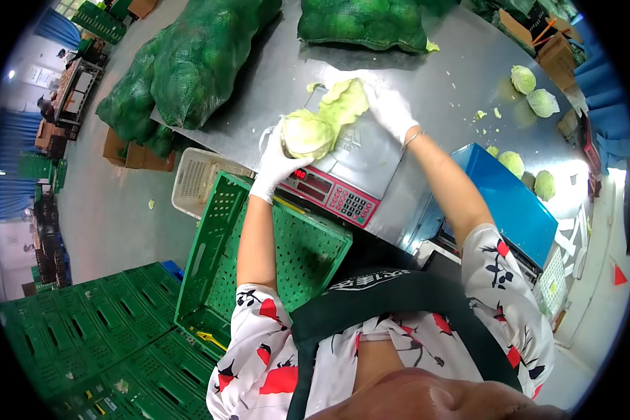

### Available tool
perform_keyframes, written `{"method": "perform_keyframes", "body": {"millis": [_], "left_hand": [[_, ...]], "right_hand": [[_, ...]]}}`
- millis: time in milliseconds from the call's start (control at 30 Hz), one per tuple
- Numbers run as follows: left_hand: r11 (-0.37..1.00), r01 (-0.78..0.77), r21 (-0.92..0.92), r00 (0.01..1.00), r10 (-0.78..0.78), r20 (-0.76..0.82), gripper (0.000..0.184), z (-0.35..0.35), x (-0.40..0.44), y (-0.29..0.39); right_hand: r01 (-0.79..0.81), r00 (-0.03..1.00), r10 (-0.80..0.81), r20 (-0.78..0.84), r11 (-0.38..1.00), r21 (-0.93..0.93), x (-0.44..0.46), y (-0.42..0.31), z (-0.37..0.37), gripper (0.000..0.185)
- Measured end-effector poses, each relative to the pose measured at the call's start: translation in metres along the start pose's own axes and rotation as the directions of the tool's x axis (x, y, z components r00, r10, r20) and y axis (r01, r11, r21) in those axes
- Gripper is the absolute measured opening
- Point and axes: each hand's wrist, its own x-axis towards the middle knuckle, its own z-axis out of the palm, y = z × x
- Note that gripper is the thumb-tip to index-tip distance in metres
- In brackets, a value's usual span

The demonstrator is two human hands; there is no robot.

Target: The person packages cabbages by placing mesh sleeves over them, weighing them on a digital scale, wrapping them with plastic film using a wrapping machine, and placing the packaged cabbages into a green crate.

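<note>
A round pale-green cabbage (306, 134) rests in my white-gloved left hand (276, 166), whose fingers wrap round its left side, above the scale's near left part. My white-gloved right hand (390, 112) is closed on the far right edge of a loose outer leaf (344, 103), which stands away from the cabbage and still touches it. Below both is a weighing scale (365, 161) with a metal plate and a red keypad panel; red digits glow near my left wrist. A small leaf scrap shows beyond the cabbage.
Green net sacks of cabbages (201, 59) stand at the far left and far middle (364, 22). Single cabbages (523, 79) and scraps lie on the metal table (462, 77) at right, near a blue box (504, 203). A green crate (280, 245) sits below the scale.
</note>
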Motion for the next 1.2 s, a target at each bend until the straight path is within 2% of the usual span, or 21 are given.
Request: {"method": "perform_keyframes", "body": {"millis": [67,100,133,167,200,233,267,300,367,433,500,567,633,733,833,933,1000,1067,1100,1167,1200], "left_hand": [[0.978,0.024,-0.209,0.998,-0.013,0.054,0.115,-0.006,-0.004,-0.009],[0.949,0.040,-0.311,0.997,-0.015,0.082,0.114,-0.008,-0.006,-0.011],[0.963,0.043,-0.265,0.995,-0.016,0.102,0.114,-0.012,-0.008,-0.002],[0.954,0.047,-0.296,0.995,-0.019,0.097,0.115,-0.011,-0.009,-0.005],[0.944,0.050,-0.327,0.995,-0.020,0.094,0.115,-0.009,-0.009,-0.009],[0.933,0.050,-0.357,0.996,-0.018,0.091,0.115,-0.008,-0.007,-0.011],[0.931,0.060,-0.360,0.994,-0.025,0.102,0.114,-0.008,-0.005,-0.010],[0.929,0.071,-0.362,0.993,-0.032,0.114,0.114,-0.010,-0.003,-0.010],[0.906,0.110,-0.408,0.988,-0.056,0.143,0.113,-0.014,-0.002,-0.014],[0.855,0.165,-0.492,0.981,-0.090,0.172,0.112,-0.015,-0.003,-0.024],[0.856,0.153,-0.493,0.981,-0.071,0.182,0.111,-0.016,-0.003,-0.022],[0.866,0.138,-0.481,0.982,-0.059,0.177,0.110,-0.016,-0.004,-0.022],[0.882,0.114,-0.458,0.987,-0.047,0.156,0.109,-0.014,-0.002,-0.024],[0.892,0.215,-0.398,0.971,-0.149,0.190,0.103,-0.019,0.002,-0.015],[0.890,0.280,-0.360,0.946,-0.193,0.260,0.094,-0.023,0.004,-0.015],[0.870,0.269,-0.414,0.963,-0.246,0.108,0.083,-0.009,0.004,-0.013],[0.844,0.293,-0.449,0.953,-0.296,0.065,0.080,0.000,0.005,-0.011],[0.823,0.346,-0.449,0.933,-0.354,0.070,0.073,-0.002,0.007,-0.007],[0.845,0.305,-0.440,0.949,-0.309,0.063,0.071,-0.003,0.009,-0.013],[0.879,0.222,-0.422,0.974,-0.220,0.054,0.068,-0.002,0.012,-0.024],[0.863,0.242,-0.443,0.968,-0.248,0.047,0.063,-0.002,0.011,-0.017]], "right_hand": [[0.091,0.971,-0.093,-0.222,0.996,-0.019,0.030,0.034,0.022,0.046],[-0.039,0.989,0.036,-0.145,0.999,-0.023,0.032,0.006,-0.011,0.046],[-0.025,0.978,0.030,-0.205,0.999,0.030,0.040,-0.004,-0.022,0.046],[0.106,0.952,-0.112,-0.284,0.994,-0.036,0.073,0.020,-0.005,0.049],[0.208,0.875,-0.169,-0.454,0.977,0.036,0.089,0.016,-0.001,0.054],[0.146,0.945,-0.040,-0.325,0.940,0.309,0.086,-0.007,-0.016,0.061],[0.023,0.979,0.091,-0.183,0.840,0.542,0.084,-0.032,-0.033,0.068],[-0.079,0.987,0.152,-0.052,0.742,0.666,0.080,-0.045,-0.039,0.070],[0.032,0.976,0.129,-0.178,0.717,0.696,0.088,-0.035,-0.014,0.063],[-0.064,0.992,0.125,-0.027,0.672,0.738,0.059,-0.036,-0.018,0.047],[-0.131,0.991,0.089,0.096,0.644,0.754,0.041,-0.018,0.007,0.048],[-0.220,0.944,0.027,0.327,0.793,0.568,0.018,-0.004,0.026,0.049],[-0.216,0.952,-0.004,0.305,0.696,0.684,-0.011,-0.009,0.052,0.046],[0.041,0.989,-0.122,0.088,0.777,0.628,-0.042,-0.019,0.081,0.043],[-0.119,0.959,-0.058,0.276,0.804,0.582,-0.053,-0.036,0.086,0.046],[-0.038,0.965,-0.087,0.246,0.886,0.462,-0.055,-0.046,0.091,0.050],[0.032,0.957,-0.128,0.261,0.939,0.343,-0.052,-0.051,0.084,0.055],[0.178,0.962,-0.225,0.156,0.947,0.267,-0.050,-0.046,0.097,0.055],[0.245,0.956,-0.273,0.106,0.944,0.221,-0.050,-0.048,0.096,0.056],[0.263,0.942,-0.291,0.169,0.950,0.170,-0.051,-0.052,0.095,0.061],[0.273,0.933,-0.298,0.199,0.951,0.145,-0.050,-0.056,0.090,0.064]]}}
